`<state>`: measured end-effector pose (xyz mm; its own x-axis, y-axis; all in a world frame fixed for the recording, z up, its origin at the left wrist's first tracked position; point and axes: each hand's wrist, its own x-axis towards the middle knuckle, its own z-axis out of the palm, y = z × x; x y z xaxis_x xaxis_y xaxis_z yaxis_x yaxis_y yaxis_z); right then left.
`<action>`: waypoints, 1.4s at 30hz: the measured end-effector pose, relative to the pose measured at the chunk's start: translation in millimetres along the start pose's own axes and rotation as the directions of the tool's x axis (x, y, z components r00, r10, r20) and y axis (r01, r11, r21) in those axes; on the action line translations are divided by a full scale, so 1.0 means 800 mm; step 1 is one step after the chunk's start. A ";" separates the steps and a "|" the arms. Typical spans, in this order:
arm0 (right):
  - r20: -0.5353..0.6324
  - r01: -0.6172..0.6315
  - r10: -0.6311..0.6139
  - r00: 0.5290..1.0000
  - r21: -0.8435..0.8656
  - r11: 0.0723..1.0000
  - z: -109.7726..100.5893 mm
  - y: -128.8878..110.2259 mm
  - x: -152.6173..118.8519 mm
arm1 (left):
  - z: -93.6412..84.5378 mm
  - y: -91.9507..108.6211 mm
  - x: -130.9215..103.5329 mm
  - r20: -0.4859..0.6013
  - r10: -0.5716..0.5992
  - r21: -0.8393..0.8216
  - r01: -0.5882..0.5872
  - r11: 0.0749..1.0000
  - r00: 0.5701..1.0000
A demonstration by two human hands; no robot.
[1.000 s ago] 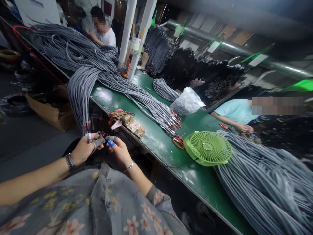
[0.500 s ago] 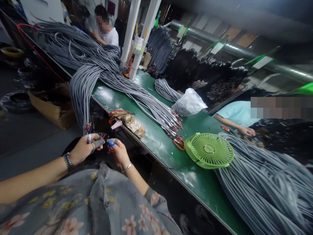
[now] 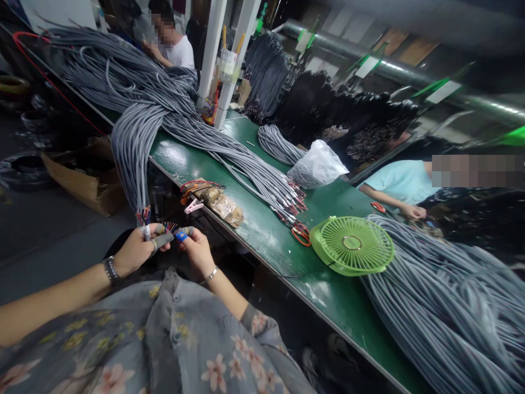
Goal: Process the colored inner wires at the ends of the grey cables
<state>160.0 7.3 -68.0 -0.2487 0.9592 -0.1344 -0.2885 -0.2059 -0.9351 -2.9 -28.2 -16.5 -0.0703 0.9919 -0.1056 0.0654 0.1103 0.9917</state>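
My left hand [image 3: 141, 249] is closed around the end of a grey cable, whose thin coloured wires [image 3: 169, 226] fan out past the covered fingertips. Beside those wires, my right hand [image 3: 197, 249] is pinched, with blue wrapping [image 3: 181, 235] at its fingertips; whatever lies between them is too small to make out. Several more coloured wire ends [image 3: 143, 214] stick up by the left hand. They belong to a bundle of grey cables [image 3: 133, 142] hanging over the edge of the green table [image 3: 262, 238].
On the table are a green fan [image 3: 351, 243], a plastic bag [image 3: 318, 166], a pink clip [image 3: 193, 206] at the edge and a large cable pile [image 3: 447, 295] at right. A cardboard box [image 3: 82, 180] stands on the floor. Two people work across the table.
My right hand's fingertips have come slightly nearer the wires in my left hand. The whole view has shifted a little, and the pink clip has turned.
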 end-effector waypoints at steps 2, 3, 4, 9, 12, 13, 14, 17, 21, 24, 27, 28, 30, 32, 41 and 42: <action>0.015 -0.001 0.001 1.000 0.024 1.000 0.000 -0.001 -0.001 | 0.001 0.002 0.000 0.006 -0.003 0.008 0.003 1.000 1.000; 0.026 0.003 -0.004 1.000 0.033 0.999 0.001 -0.002 -0.002 | 0.001 0.003 -0.001 0.011 -0.003 0.012 0.003 1.000 1.000; 0.036 0.012 -0.013 0.999 0.035 0.999 0.001 -0.003 -0.002 | 0.001 0.005 -0.001 0.015 -0.002 0.016 0.002 1.000 1.000; 0.037 0.046 -0.046 0.998 0.006 0.999 0.002 -0.005 0.000 | 0.000 0.004 -0.001 0.016 0.005 0.021 -0.005 1.000 1.000; 0.011 -0.013 0.013 1.000 0.030 0.999 0.002 0.000 0.003 | -0.001 0.000 0.000 -0.003 -0.001 -0.027 0.001 1.000 1.000; 0.002 -0.041 0.041 0.999 0.047 0.998 0.002 0.002 0.003 | -0.002 -0.001 0.001 -0.007 -0.005 -0.051 0.005 0.999 1.000; -0.004 -0.068 0.068 0.998 0.069 0.995 0.002 0.003 0.004 | -0.003 -0.001 0.001 -0.006 -0.011 -0.079 0.011 0.997 1.000; 0.000 -0.133 0.135 0.991 0.139 0.981 0.001 0.004 0.004 | -0.005 0.003 0.003 0.044 -0.041 -0.155 0.047 0.987 0.998; 0.056 -0.175 0.168 0.984 0.194 0.965 0.001 0.000 0.004 | -0.011 0.013 0.008 0.204 -0.055 -0.132 0.083 0.988 0.977; 0.055 -0.183 0.175 0.983 0.221 0.958 -0.002 -0.003 0.007 | -0.016 0.014 0.011 0.295 -0.049 -0.055 0.068 0.996 0.954; -0.023 -0.181 0.194 0.981 0.258 0.949 -0.009 -0.004 0.016 | -0.021 0.010 0.015 0.327 -0.044 0.022 0.039 0.999 0.944; -0.061 -0.177 0.201 0.978 0.270 0.946 -0.013 -0.006 0.019 | -0.024 0.009 0.017 0.315 -0.040 0.030 0.033 0.999 0.948; -0.124 -0.167 0.209 0.970 0.282 0.945 -0.021 -0.010 0.026 | -0.028 0.006 0.021 0.265 -0.025 0.002 0.025 1.000 0.964; -0.134 -0.162 0.204 0.970 0.271 0.949 -0.026 -0.016 0.035 | -0.030 0.006 0.027 0.217 -0.019 -0.058 0.032 0.998 0.976; 0.016 -0.107 0.106 0.994 0.178 0.978 -0.011 -0.034 0.065 | -0.020 0.009 0.061 0.189 -0.037 -0.279 0.090 0.956 0.981; 0.021 -0.122 0.121 0.992 0.205 0.971 -0.008 -0.034 0.066 | -0.019 0.007 0.064 0.193 -0.047 -0.293 0.103 0.951 0.980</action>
<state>160.7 64.6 -51.7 -0.3007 0.9232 -0.2394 -0.4397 -0.3570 -0.8242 -21.7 22.0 -15.1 0.1204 0.9791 -0.1639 -0.2364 0.1886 0.9532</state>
